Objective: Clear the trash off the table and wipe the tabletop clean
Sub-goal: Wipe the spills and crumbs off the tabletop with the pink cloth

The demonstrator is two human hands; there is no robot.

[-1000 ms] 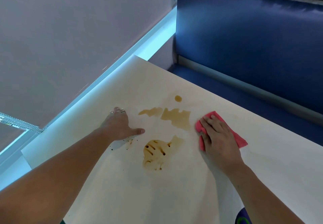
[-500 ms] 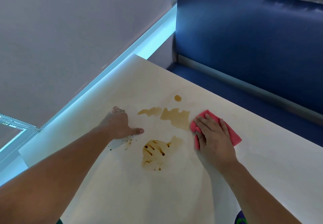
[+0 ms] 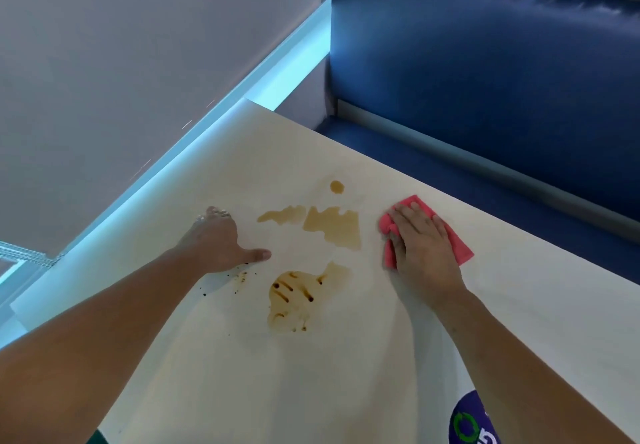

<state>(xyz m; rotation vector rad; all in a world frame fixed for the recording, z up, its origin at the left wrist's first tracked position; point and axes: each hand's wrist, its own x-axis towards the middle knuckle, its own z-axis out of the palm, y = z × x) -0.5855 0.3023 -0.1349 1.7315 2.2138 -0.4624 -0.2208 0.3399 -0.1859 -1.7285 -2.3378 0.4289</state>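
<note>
- Left hand (image 3: 216,243) down on the table (image 3: 381,357), over on the left side.
- Spill patches (image 3: 334,227) lie between the two hands, with another nearer the person.
- Right hand (image 3: 422,246) sits on top of the cloth (image 3: 462,253), just right of the spill.
- Bench (image 3: 485,80) beyond the table's far edge, wall (image 3: 121,45) along its left.
</note>
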